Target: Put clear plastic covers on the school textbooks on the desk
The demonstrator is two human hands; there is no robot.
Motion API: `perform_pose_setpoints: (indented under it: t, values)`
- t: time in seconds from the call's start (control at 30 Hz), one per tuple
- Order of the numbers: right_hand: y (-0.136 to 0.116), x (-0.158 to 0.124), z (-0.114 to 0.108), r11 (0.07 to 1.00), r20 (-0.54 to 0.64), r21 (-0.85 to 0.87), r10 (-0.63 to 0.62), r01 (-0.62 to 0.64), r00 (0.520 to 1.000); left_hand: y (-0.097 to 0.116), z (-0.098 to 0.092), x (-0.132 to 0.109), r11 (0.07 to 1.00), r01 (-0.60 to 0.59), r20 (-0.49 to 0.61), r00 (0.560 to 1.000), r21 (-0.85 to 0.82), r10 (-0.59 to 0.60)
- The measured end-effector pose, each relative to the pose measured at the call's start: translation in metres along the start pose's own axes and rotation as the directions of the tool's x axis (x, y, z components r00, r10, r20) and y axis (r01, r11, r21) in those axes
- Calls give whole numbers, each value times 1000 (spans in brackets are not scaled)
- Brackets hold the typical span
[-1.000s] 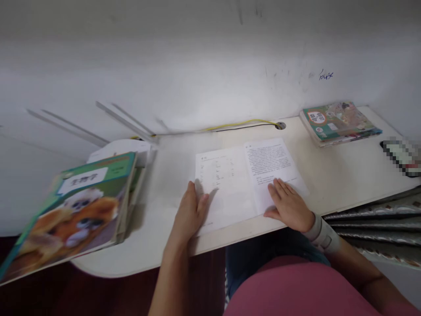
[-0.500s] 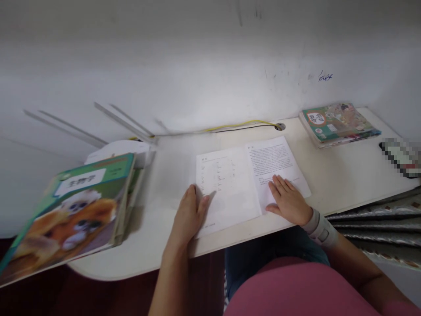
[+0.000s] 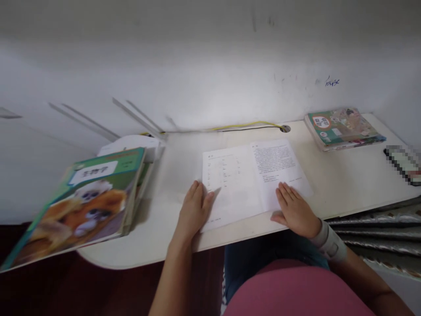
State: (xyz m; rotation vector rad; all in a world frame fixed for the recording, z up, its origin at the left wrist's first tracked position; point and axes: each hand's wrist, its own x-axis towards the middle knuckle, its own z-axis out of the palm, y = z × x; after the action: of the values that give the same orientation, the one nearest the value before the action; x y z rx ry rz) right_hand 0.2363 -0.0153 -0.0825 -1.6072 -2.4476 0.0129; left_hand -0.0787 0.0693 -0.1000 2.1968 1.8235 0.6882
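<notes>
An open book (image 3: 235, 197) with white printed pages lies flat near the front edge of the desk. At its left edge rests my left hand (image 3: 195, 210), thumb apart over the page margin and fingers stretched alongside the edge. My right hand (image 3: 297, 213) lies flat with extended fingers on the lower part of the right page, its thumb by the bottom edge. Neither hand is closed around anything. A grey band circles my right wrist.
A stack of textbooks (image 3: 95, 202) stands at the left, a monkey picture on its top cover. Another book stack (image 3: 344, 127) lies at the back right, near a phone-like object (image 3: 403, 164), partly blurred out. A yellow cable (image 3: 250, 124) runs along the wall to a desk hole (image 3: 285, 128).
The view has shifted a little, so the desk items appear farther right. My right hand has slid slightly toward the book's bottom edge. My left hand stays at the left edge.
</notes>
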Motion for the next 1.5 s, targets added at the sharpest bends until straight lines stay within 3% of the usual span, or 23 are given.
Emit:
perform_pose_setpoints:
  t: [0.23, 0.47, 0.7, 0.8, 0.93, 1.5]
  values:
    - [-1, -14, 1, 1000, 7, 0, -8, 8, 1000, 4, 0, 0, 999, -7, 3, 1000, 34, 7]
    - [-4, -7, 3, 999, -6, -31, 41, -41, 999, 4, 1, 0, 998, -25, -2, 1000, 57, 25]
    - [-6, 0, -13, 996, 39, -43, 79, -78, 996, 4, 0, 2, 996, -59, -1, 998, 61, 59]
    - [-9, 14, -17, 1000, 54, -2, 28, -28, 998, 1, 2, 2, 994, -71, -13, 997, 84, 72]
    - [-11, 27, -11, 997, 81, 70, -43, 37, 996, -5, 6, 2, 989, -92, -33, 995, 115, 96]
    - [-15, 18, 0, 991, 83, 110, 71, -80, 994, -11, 6, 0, 994, -91, -34, 995, 63, 93]
